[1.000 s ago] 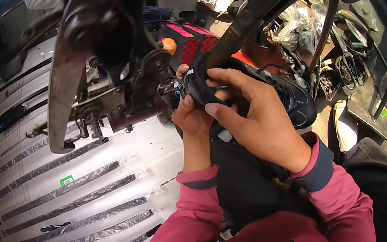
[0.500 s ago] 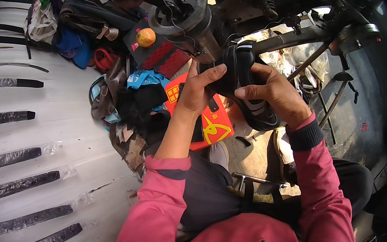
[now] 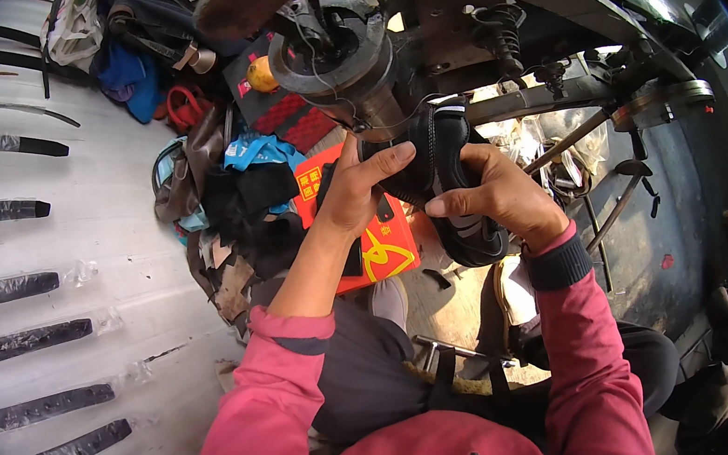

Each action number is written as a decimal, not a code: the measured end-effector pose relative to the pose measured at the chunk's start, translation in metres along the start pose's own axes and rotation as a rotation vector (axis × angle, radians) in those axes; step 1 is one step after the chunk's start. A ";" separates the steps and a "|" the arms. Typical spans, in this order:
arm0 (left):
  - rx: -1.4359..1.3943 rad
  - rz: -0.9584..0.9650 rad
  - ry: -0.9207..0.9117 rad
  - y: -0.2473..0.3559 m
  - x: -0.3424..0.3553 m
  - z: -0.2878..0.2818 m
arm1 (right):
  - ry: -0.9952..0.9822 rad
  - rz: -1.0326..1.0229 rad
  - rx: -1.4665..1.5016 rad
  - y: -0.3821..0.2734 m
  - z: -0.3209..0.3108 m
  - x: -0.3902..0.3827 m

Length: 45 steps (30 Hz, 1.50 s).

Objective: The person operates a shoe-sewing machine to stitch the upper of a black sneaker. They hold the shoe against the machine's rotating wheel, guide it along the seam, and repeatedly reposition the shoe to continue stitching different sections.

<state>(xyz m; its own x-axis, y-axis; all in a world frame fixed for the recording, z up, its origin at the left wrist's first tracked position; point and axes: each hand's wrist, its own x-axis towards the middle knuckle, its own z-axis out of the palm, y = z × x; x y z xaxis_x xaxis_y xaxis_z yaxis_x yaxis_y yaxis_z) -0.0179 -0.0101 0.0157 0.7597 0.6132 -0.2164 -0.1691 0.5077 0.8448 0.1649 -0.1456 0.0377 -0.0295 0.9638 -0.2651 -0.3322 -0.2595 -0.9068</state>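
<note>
A black shoe (image 3: pixel 449 153) with pale stripes is held between my two hands, just below the metal arm of a dark machine (image 3: pixel 379 107). My left hand (image 3: pixel 351 193) grips the shoe's left end, with the thumb lying along its top and the other fingers mostly hidden. On the opposite side my right hand (image 3: pixel 503 197) pinches the shoe, thumb on the near side and fingers tucked around its opening. The shoe's end is close beneath the machine's cylinder; whether they touch, I cannot tell.
A red box (image 3: pixel 390 247) with a dark phone-like object lies below my left hand. Bags and cloths (image 3: pixel 251 193) are heaped to the left, near a round orange fruit (image 3: pixel 261 74). Wrapped belts (image 3: pixel 19 345) hang on a white panel. A metal hammer-like tool (image 3: pixel 457 348) lies near my feet.
The view has shifted slightly, so most things sit a little further left. Both hands still hold the shoe, which has tilted slightly and sits a bit lower.
</note>
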 end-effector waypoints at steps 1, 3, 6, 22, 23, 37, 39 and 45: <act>-0.009 -0.012 0.006 0.000 -0.001 0.001 | -0.025 0.028 -0.034 0.000 -0.003 0.001; -0.006 -0.021 0.034 0.000 -0.004 0.003 | -0.074 0.005 -0.034 0.002 -0.008 0.004; 0.055 -0.007 0.081 0.001 -0.006 0.003 | -0.142 0.003 -0.011 0.012 -0.019 0.013; 0.498 0.281 0.319 0.001 -0.003 0.049 | -0.346 -0.039 0.254 0.044 -0.048 0.046; 0.512 0.288 0.332 -0.001 -0.002 0.049 | -0.268 -0.066 0.178 0.042 -0.046 0.041; 0.517 0.386 0.277 -0.010 0.004 0.033 | 0.389 -0.526 0.104 0.013 0.010 -0.024; 0.524 0.367 0.253 -0.008 0.004 0.028 | 0.386 -0.475 0.172 0.012 0.014 -0.024; 0.405 0.311 0.140 -0.001 0.000 0.024 | 0.330 -0.358 0.066 0.000 0.016 -0.025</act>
<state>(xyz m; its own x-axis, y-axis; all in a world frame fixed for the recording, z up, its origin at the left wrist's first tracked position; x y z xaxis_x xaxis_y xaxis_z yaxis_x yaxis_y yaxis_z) -0.0031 -0.0248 0.0266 0.6165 0.7866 0.0349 -0.0962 0.0312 0.9949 0.1507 -0.1687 0.0492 0.3943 0.9181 -0.0400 -0.3266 0.0993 -0.9399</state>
